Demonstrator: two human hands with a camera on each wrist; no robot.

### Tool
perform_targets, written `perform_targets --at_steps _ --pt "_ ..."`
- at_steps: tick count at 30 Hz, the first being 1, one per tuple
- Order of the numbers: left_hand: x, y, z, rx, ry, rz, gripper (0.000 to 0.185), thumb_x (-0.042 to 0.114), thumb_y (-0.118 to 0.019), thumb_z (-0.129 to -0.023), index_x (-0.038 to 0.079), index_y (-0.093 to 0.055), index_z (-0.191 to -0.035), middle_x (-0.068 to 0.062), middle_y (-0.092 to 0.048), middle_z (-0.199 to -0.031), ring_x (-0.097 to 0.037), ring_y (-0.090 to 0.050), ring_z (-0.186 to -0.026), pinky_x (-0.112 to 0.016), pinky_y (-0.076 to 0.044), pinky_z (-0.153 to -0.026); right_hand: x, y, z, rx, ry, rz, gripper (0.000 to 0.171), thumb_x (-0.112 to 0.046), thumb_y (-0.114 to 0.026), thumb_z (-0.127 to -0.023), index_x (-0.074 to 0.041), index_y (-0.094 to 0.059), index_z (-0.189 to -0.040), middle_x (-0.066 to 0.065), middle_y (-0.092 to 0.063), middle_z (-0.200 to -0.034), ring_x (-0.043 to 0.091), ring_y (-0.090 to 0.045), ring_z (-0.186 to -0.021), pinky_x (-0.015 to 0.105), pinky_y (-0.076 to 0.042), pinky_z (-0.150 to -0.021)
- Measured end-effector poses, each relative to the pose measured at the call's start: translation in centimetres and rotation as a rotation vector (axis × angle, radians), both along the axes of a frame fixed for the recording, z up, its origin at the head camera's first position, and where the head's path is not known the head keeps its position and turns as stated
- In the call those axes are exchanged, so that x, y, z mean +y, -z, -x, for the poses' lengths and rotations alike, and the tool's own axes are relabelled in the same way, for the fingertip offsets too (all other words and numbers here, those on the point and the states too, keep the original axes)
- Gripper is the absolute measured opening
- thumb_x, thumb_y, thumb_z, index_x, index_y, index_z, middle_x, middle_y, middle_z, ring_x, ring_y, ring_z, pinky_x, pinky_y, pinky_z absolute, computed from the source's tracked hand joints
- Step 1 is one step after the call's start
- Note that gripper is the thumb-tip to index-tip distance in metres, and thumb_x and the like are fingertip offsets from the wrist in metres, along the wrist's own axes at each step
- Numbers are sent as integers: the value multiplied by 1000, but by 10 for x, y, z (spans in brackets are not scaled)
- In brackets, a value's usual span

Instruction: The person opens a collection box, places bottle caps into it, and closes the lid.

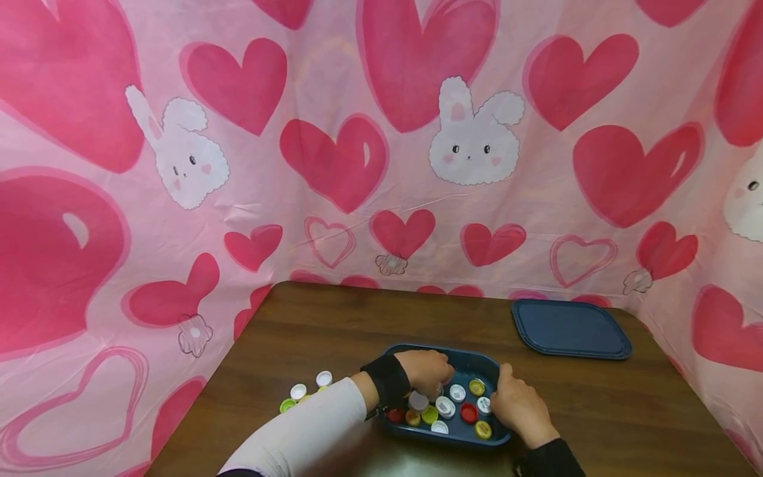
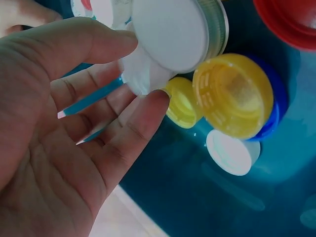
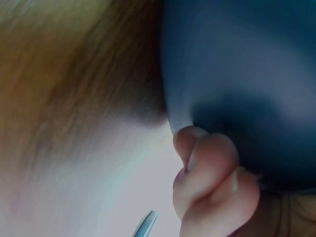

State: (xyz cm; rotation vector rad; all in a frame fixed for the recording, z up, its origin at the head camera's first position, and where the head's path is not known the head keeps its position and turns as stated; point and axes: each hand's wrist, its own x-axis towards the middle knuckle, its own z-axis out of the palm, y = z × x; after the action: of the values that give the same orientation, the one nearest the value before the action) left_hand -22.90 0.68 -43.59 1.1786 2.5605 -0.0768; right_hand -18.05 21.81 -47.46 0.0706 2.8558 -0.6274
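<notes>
A dark blue tray [image 1: 471, 363] sits near the table's front, holding several bottle caps: white, yellow, red and green. Over its left part my left hand [image 1: 424, 371] reaches down. Between its thumb and fingertips is a translucent white cap [image 2: 145, 71], partly covered by the fingers. Right beside it are a large white lid [image 2: 170, 32], a yellow cap [image 2: 234, 94] overlapping a blue one [image 2: 277, 106], and a small white cap [image 2: 233, 150]. At the tray's right end my right hand [image 1: 523, 404] grips the rim, its fingers curled under the edge in the right wrist view.
More caps, white [image 1: 299, 391] and green [image 1: 287, 405], lie on the brown wooden table [image 1: 369, 315] left of the tray, partly behind the left sleeve. A flat dark blue lid or tray [image 1: 572, 329] rests at the back right. A pink heart-patterned cloth [image 1: 334, 165] surrounds the table.
</notes>
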Motion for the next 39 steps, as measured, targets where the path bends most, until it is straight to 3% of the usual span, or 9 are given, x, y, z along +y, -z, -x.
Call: perform_targets --at_steps 9,14,18,23,28,39 --pt "-24 -18 4 51 -38 -51 24 22 -79 -88 18 -73 -111 5 -61 -99 -7 -53 -84 -20 -49 -75 1 0 1 -21 -4 -6 38 -14 -61 -91 5 -42 -117 23 -65 -94 35 -63 -81 52 -50 -69" --pt "-54 -34 5 86 -89 -119 27 21 -80 -88 14 -71 -112 3 -59 -101 -10 -54 -89 -22 -51 -81 2 1 2 -26 -7 -11 40 -15 -62 -92 6 -41 -120 23 -65 -95 35 -63 -81 52 -51 -70" --pt "-85 -38 8 108 -140 -177 28 18 -80 -87 12 -71 -112 2 -60 -101 -12 -56 -91 -25 -53 -83 2 1 2 -32 -10 -12 43 -15 -62 -92 7 -41 -122 24 -65 -96 36 -63 -81 53 -51 -71" --pt "-127 -37 10 111 -208 -260 26 18 -79 -86 12 -71 -110 1 -60 -98 -13 -57 -87 -27 -55 -78 1 0 2 -34 -18 -16 43 -15 -62 -92 8 -40 -121 24 -65 -95 35 -63 -80 53 -51 -70" --pt "-160 -32 5 97 -290 -286 28 16 -79 -86 11 -70 -112 -3 -63 -103 -16 -61 -92 -33 -57 -82 2 -2 2 -50 -17 -20 43 -15 -62 -92 8 -40 -121 23 -65 -94 33 -63 -79 52 -52 -70" --pt "-195 -3 -7 13 -483 -282 45 11 -80 -84 2 -66 -126 -8 -64 -111 -22 -64 -97 -43 -57 -92 0 -2 1 -62 -7 -21 45 -16 -62 -93 8 -40 -123 25 -65 -97 35 -62 -81 53 -51 -72"
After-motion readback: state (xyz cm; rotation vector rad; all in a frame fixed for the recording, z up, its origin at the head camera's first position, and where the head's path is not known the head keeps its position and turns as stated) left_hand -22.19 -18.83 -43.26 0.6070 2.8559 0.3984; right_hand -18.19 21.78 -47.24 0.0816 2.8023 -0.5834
